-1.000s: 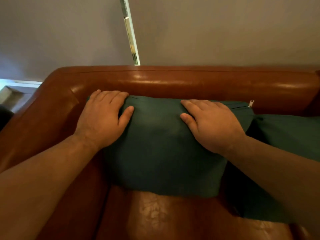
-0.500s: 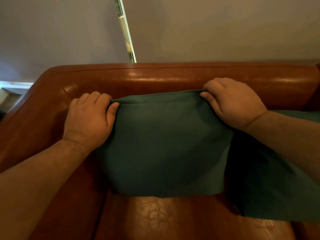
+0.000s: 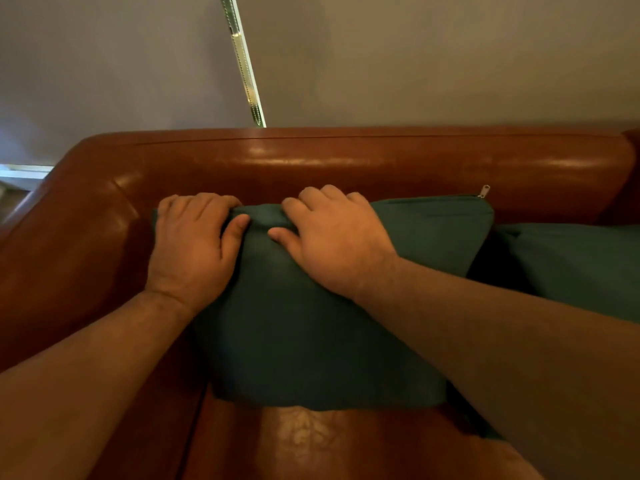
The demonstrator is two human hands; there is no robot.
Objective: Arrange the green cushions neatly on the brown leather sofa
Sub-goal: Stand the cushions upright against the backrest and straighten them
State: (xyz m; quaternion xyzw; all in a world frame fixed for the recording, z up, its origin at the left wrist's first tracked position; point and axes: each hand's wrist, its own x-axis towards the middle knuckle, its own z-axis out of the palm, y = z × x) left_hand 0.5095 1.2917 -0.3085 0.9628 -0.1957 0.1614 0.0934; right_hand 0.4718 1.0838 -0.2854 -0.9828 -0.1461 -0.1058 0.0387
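one brown leather sofa point(image 3: 346, 161) fills the view. the nearer green cushion point(image 3: 311, 341) stands on its seat near the left arm corner, leaning on the backrest, long axis running along it, zipped edge up. the second green cushion point(image 3: 571, 271) lies touching its right side, partly behind. the left hand point(image 3: 188, 244) grips the top left corner, fingers curled over the edge, thumb in front. the right hand point(image 3: 336, 244), half a second ago at the top right corner, now clutches the middle of the top edge, baring the zip pull point(image 3: 483, 191).
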